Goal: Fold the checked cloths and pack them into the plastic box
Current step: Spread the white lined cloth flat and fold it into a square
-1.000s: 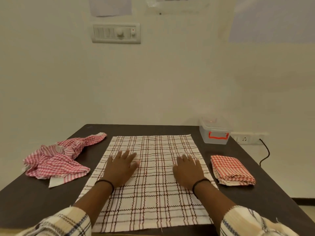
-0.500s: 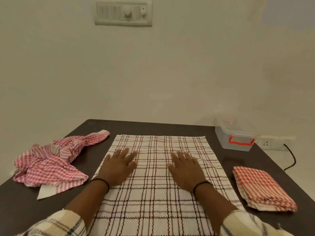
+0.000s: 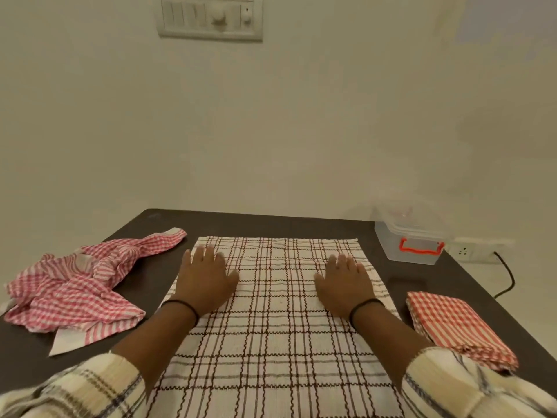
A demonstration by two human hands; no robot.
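Both palms lay flat, fingers spread, gripping nothing: left hand (image 3: pixel 202 282) and right hand (image 3: pixel 346 285) on the white checked cloth (image 3: pixel 271 342). A folded red cloth (image 3: pixel 458 327) lay beside it; farther off, the lidded plastic box (image 3: pixel 410 242), contents unclear.

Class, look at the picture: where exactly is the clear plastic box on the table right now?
In the head view the plastic box stands at the table's far right corner against the wall, beyond the folded red cloth and beside the wall socket.
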